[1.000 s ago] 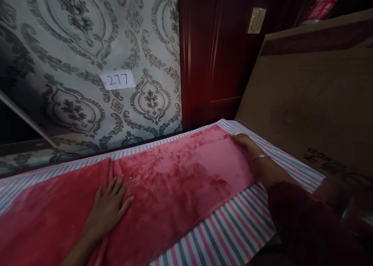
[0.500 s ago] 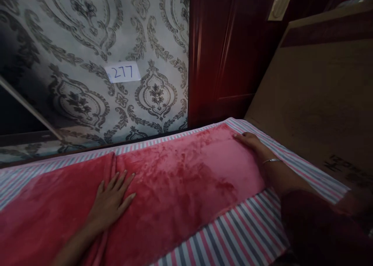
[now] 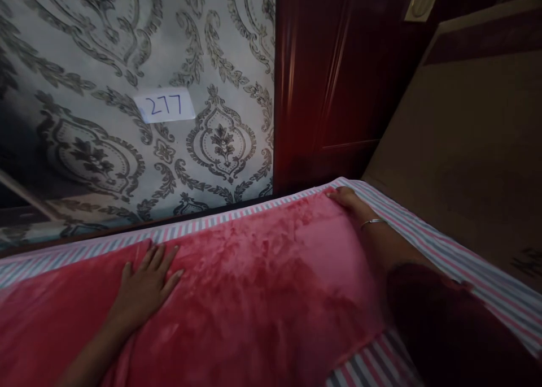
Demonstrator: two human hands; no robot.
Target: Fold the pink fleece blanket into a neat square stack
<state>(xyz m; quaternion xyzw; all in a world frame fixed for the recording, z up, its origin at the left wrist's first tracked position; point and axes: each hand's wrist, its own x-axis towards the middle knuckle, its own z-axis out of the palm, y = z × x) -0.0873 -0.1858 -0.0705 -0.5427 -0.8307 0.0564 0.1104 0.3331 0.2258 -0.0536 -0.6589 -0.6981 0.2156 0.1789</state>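
Observation:
A soft red plush blanket lies spread over a striped sheet on a bed-like surface. My left hand rests palm down on the blanket, its fingers spread across a raised fold that runs toward me. At the blanket's far right corner, my right hand touches the edge with its thumb side toward the cloth. Some of its fingers are hidden, and a thin bangle circles that wrist. The blanket's right part looks smoother and paler.
Behind the bed stands a patterned wall with a paper label reading 277. A dark red wooden panel adjoins it. On the right, a large cardboard box stands close to the sheet's edge.
My right hand has moved up along the blanket's right edge to its far corner. My left hand stays spread on the fold, slightly farther toward the wall. The view has shifted a little.

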